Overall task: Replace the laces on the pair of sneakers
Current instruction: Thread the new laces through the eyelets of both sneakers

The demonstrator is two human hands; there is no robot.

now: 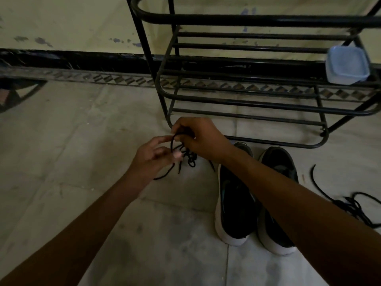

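The right hand (201, 139) is curling its fingers round a bunched black lace (188, 156), while the left hand (153, 156) is pinching a loop of it just beside, loose ends dangling above the tiled floor (82, 141). The pair of sneakers (235, 205) is sitting side by side under the right forearm. A second black lace (350, 205) is lying tangled to their right. Beyond, a black metal rack (247, 100) is carrying a pale plastic container (347, 67).
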